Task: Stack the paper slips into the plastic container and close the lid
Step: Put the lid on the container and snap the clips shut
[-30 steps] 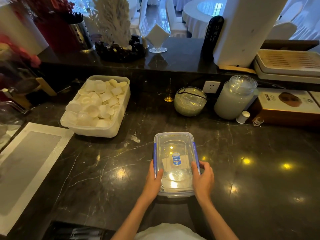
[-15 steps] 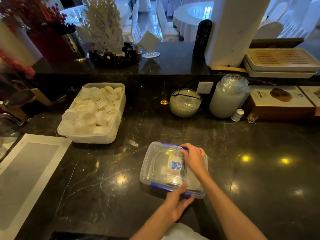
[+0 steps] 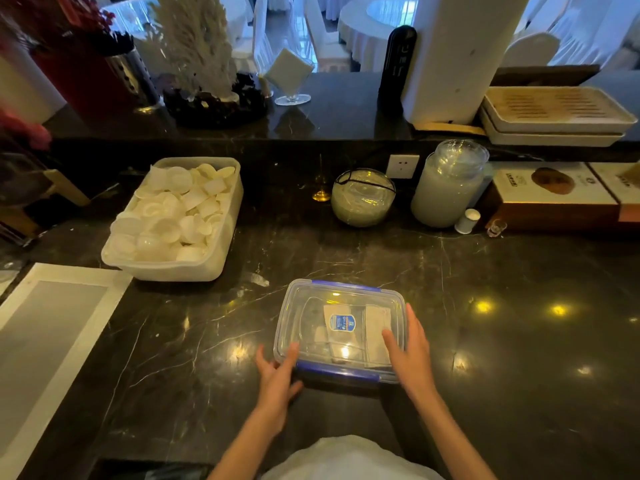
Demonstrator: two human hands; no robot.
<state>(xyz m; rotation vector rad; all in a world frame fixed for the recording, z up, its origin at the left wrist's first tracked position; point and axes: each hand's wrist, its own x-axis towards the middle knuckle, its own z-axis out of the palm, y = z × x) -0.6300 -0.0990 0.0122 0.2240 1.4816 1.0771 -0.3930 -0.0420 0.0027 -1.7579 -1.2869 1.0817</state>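
the dark stone counter (image 3: 502,341) is shiny with thin white lines. a clear box with a lid (image 3: 337,329) sits on it near the front. a white tub (image 3: 180,220) full of little white cups sits at the back left. a round glass bowl (image 3: 363,197), a tall jar (image 3: 448,183) and a brown box (image 3: 554,195) stand along the back. a grey mat (image 3: 45,348) lies on the left.

Dark marble counter (image 3: 502,341), shiny with light spots. White tub (image 3: 194,268) of little cups (image 3: 173,216) well up-left of the fingers. Glass bowl (image 3: 363,197), milky jar (image 3: 446,185) and a wall socket (image 3: 402,166) way beyond the fingertips. Boxes (image 3: 554,195) far right.
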